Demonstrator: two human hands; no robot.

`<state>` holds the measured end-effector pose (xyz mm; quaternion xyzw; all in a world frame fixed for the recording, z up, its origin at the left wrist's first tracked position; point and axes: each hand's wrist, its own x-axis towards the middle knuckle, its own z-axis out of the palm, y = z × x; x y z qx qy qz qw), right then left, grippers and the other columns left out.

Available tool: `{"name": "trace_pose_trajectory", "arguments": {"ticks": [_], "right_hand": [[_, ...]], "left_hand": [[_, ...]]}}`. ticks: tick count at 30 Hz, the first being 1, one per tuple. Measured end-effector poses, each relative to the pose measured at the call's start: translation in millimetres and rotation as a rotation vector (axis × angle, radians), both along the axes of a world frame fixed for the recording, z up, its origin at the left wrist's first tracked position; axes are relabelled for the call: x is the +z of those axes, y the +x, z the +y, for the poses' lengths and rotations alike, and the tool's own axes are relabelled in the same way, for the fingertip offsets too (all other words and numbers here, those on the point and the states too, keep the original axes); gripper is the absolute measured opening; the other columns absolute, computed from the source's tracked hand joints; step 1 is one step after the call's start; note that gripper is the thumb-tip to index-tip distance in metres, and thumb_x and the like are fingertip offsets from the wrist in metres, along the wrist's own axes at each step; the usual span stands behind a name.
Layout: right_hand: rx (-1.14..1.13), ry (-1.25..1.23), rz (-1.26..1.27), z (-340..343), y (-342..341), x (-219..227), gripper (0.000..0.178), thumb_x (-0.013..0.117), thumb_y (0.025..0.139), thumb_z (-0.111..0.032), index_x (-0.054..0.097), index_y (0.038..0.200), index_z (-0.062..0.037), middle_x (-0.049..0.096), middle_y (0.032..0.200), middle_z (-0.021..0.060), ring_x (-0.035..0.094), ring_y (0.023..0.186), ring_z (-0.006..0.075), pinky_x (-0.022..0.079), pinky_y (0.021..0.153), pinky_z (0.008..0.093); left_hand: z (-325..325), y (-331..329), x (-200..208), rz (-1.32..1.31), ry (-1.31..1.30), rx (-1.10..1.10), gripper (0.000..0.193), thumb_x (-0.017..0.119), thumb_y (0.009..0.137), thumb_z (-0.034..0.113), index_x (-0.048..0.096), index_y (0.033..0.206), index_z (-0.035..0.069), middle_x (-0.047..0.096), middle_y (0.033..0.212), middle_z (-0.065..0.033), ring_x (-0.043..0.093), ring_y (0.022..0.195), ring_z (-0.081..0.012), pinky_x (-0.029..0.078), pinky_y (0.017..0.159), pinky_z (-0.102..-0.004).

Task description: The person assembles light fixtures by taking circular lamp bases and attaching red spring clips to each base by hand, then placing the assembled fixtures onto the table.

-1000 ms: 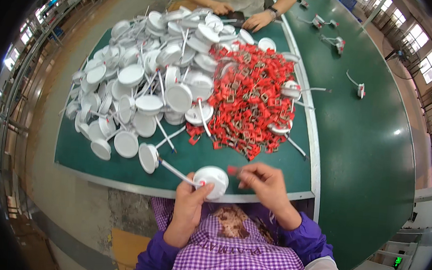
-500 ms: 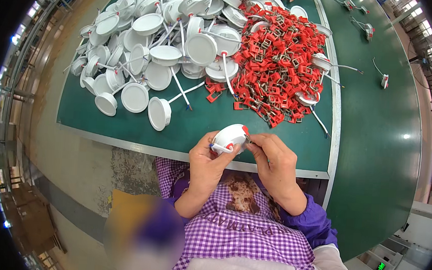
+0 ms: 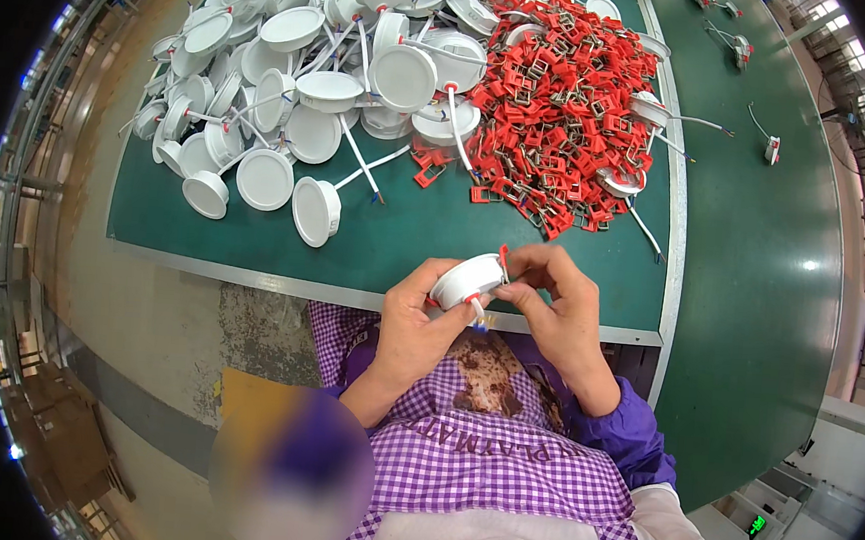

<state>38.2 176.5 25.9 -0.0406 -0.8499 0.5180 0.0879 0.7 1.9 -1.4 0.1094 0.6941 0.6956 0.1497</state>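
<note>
Over the near edge of the green table, my left hand is closed round the side of a round white downlight. Its short cable hangs toward me between thumb and body. At its right rim a red spring clip stands up, and my right hand pinches there with thumb and fingers. The metal part of the clip is mostly hidden by those fingers. Beyond my hands lie a heap of white downlights with cables and, to its right, a heap of red spring clips.
A metal edge strip borders the green table. To the right runs another green surface, with several small wired parts toward its far end. A few downlights sit at the right of the clip heap.
The downlight has tilted in my left hand, so its cable end points down toward me. My right hand has shifted slightly at the clip, which stands more upright. A hand at the far edge has mostly withdrawn.
</note>
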Motion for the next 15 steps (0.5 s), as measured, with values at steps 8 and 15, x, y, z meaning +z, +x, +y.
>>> {"name": "trace_pose_trajectory", "arguments": {"ticks": [8,15], "right_hand": [[0.044,-0.249,-0.191,11,16,24,0.051,0.073,0.079,0.001,0.057,0.127,0.0005,0.069,0.112,0.0157,0.070,0.087,0.0162,0.054,0.078,0.0294],[0.010,-0.355,-0.267,23,21,20,0.046,0.076,0.079,-0.002,0.061,0.122,0.0025,0.069,0.108,0.0140,0.067,0.094,0.0157,0.055,0.080,0.0289]], "left_hand": [[-8,4,17,-0.120,0.049,-0.182,0.032,0.070,0.084,-0.002,0.060,0.113,-0.001,0.065,0.104,-0.0063,0.063,0.093,-0.0100,0.052,0.079,-0.0246],[-1,10,17,-0.126,0.091,-0.252,0.032,0.074,0.084,0.004,0.061,0.113,0.001,0.064,0.100,-0.0032,0.062,0.091,-0.0071,0.051,0.078,-0.0231]]}}
